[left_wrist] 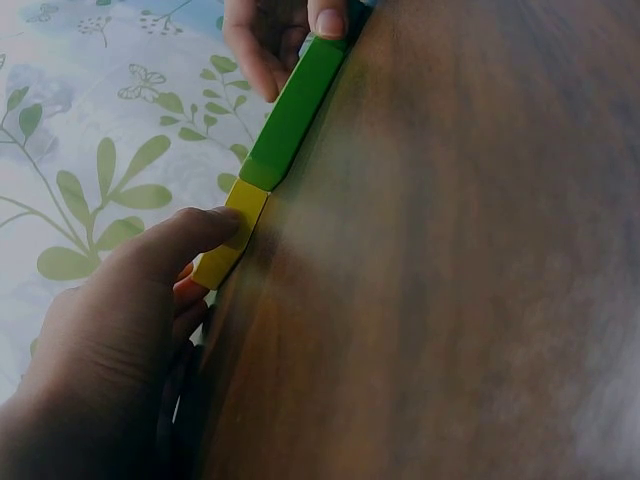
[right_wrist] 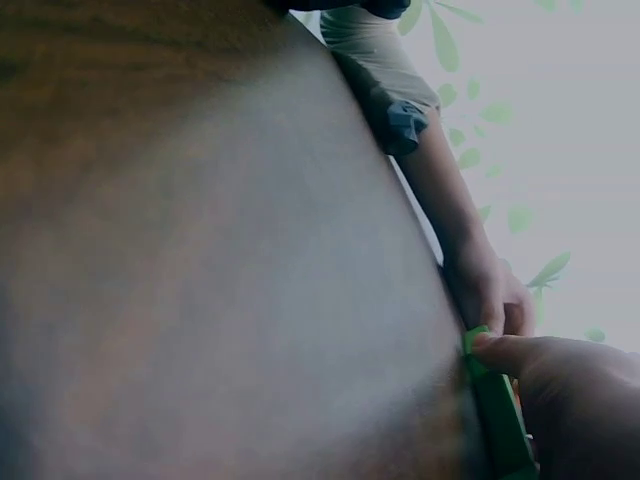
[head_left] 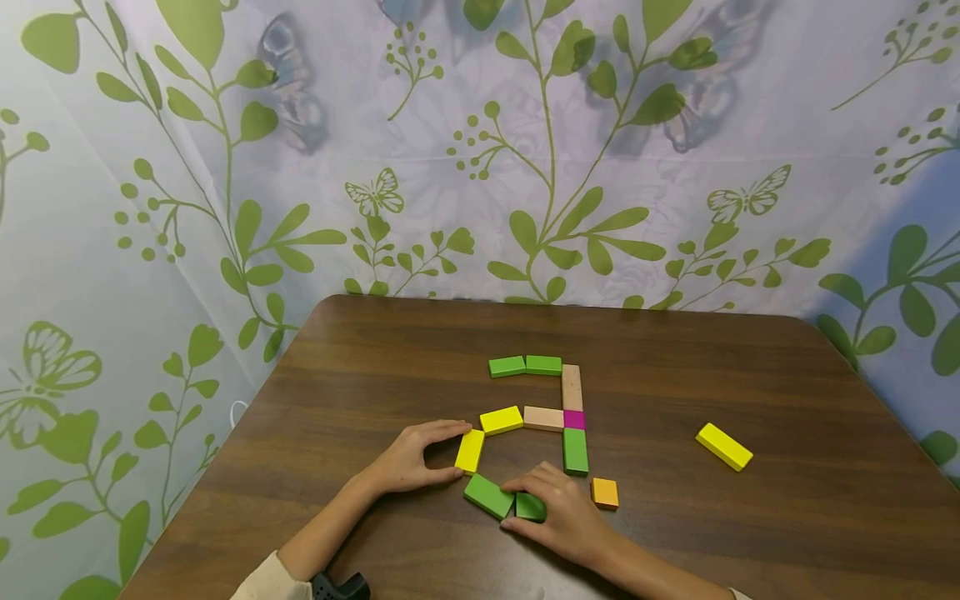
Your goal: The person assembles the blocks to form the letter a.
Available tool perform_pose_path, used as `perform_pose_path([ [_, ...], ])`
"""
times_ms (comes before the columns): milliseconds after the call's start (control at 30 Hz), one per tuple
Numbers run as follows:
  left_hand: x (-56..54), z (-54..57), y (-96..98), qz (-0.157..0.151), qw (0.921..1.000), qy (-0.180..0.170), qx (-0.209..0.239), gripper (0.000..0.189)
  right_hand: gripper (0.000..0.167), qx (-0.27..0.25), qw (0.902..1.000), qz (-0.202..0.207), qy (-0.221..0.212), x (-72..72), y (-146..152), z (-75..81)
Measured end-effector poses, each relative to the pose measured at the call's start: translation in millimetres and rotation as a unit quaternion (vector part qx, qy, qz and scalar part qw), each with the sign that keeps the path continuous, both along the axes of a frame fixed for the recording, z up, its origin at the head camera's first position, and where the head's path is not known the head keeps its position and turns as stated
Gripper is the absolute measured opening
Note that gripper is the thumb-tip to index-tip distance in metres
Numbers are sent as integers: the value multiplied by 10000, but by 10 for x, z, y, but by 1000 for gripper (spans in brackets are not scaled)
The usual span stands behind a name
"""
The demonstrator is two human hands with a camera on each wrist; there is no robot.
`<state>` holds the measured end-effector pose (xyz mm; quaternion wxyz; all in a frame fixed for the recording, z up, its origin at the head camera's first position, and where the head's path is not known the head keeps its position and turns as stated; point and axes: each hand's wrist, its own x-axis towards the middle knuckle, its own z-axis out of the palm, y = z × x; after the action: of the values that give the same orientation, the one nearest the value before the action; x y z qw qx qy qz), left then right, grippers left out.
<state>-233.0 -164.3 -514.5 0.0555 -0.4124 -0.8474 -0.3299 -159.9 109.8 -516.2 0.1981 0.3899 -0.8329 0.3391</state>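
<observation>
My left hand [head_left: 416, 457] pinches a yellow block [head_left: 470, 452] by its two ends, thumb at the near end and a finger at the far one. This block also shows in the left wrist view under the thumb [left_wrist: 215, 228]. My right hand [head_left: 562, 512] pinches the right end of a green block [head_left: 487, 497] between thumb and finger. A second green block [head_left: 530, 507] lies partly hidden under that palm. Behind the hands, another yellow block [head_left: 501, 421], a wooden block [head_left: 543, 418], a magenta block [head_left: 573, 420] and a green block [head_left: 576, 452] continue the outline.
Above the magenta block stands an upright line of natural wood [head_left: 572, 387], with two green blocks [head_left: 525, 366] leading left from its top. An orange block [head_left: 604, 493] lies right of my right hand. Farther right is a loose yellow block [head_left: 723, 447]. A patterned cloth [head_left: 480, 167] hangs behind the brown table [head_left: 375, 358].
</observation>
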Motion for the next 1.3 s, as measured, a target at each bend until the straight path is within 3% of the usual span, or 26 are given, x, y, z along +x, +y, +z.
perform_pose_path([
  [267,-10,-22,-12,12,10000,2,5,59,47,183,9989,-120,-419,27,111,31],
  [533,-6,-16,-15,-50,10000,59,62,59,51,343,9958,117,-843,34,181,44],
  [1067,-4,9,-12,29,10000,-71,-29,59,50,341,9952,151,-905,43,180,53],
  [1300,-2,18,-3,26,10000,-50,-68,59,53,4,9991,118,-414,41,262,116],
])
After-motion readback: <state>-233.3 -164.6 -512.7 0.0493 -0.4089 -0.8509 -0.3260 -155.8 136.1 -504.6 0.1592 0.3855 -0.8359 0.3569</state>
